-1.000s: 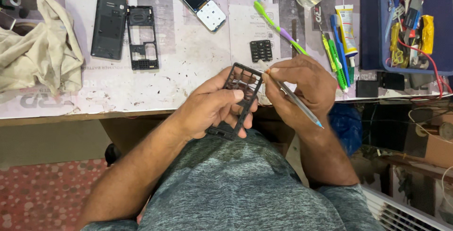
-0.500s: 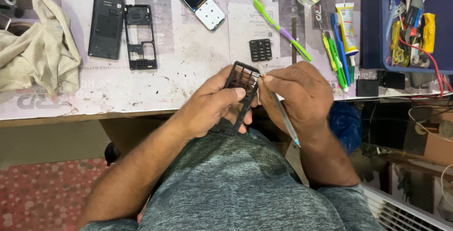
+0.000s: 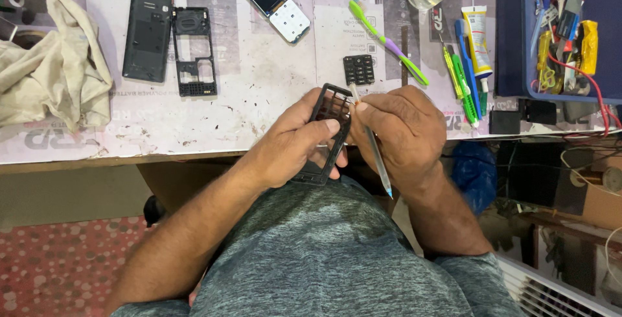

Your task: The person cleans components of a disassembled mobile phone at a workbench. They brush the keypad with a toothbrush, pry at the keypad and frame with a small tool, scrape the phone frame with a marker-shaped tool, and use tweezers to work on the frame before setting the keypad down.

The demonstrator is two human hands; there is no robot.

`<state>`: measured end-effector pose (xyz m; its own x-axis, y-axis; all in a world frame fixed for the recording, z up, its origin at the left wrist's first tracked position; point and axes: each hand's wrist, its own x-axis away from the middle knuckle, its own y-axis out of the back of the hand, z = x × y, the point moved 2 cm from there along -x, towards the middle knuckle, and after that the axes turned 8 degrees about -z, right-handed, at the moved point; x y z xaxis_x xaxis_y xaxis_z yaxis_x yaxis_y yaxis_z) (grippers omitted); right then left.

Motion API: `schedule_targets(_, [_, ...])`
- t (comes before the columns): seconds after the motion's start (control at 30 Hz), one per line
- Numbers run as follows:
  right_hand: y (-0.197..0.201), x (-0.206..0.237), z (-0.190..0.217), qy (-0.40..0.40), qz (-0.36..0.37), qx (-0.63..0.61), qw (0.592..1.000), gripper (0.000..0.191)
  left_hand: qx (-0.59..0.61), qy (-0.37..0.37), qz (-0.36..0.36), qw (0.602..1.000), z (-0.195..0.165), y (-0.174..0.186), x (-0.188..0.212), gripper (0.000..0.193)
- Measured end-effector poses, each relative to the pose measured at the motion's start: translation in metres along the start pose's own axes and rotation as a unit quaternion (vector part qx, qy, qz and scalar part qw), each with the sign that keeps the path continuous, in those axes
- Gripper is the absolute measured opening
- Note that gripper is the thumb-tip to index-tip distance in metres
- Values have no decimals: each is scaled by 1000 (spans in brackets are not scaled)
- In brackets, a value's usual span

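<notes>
While both arms reached up from the bottom of the frame, the two hands met near the middle, just at the near edge of the table (image 3: 194,129). The left hand (image 3: 295,145) was curled around a black phone frame (image 3: 327,132), with the thumb pressed on its front and the other fingers wrapped behind it. That frame stood tilted, its top end over the table edge and its bottom end down by the grey shirt (image 3: 324,252). The right hand (image 3: 398,129) was closed in a pinch on a thin tool (image 3: 376,155), held like a pencil. The tool's tip touched the top of the frame, and its long silver end pointed down toward the shirt. Both wrists were bent inward, so the knuckles of the two hands sat almost touching. Just above the hands lay a small black keypad (image 3: 358,69). To the upper left of the frame lay a black back cover (image 3: 148,34) and, right beside it, another black phone frame (image 3: 193,51). A crumpled cloth (image 3: 55,74) sat at the far left. Near the top middle lay a phone part with a screen and white keys (image 3: 273,2). A green and purple toothbrush (image 3: 387,41) lay to the upper right, near a tube of glue (image 3: 478,32) and a blue tray (image 3: 512,38) of tools.
</notes>
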<state>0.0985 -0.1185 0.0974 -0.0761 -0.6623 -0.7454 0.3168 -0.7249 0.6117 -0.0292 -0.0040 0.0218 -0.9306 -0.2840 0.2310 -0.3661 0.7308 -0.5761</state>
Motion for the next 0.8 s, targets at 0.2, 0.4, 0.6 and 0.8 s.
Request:
schedule_targets(0.2, [-2,-1,0,1,-3,3,1000,28,-23,-8,-4,1000,0,0,-1,34])
schedule_targets(0.4, [-2,1,0,3,-2,0,1000,28,-31,-7,-12,999,0,0,-1,35])
schedule_targets(0.6, [-2,2,1,6,-3,6,1000,27,-50,-18,-11,999,-1,-1,0,34])
schedule_targets(0.8, [-3,3,3,9,-1,9,1000,28,-81,-36,-24,996,-2,-2,3,31])
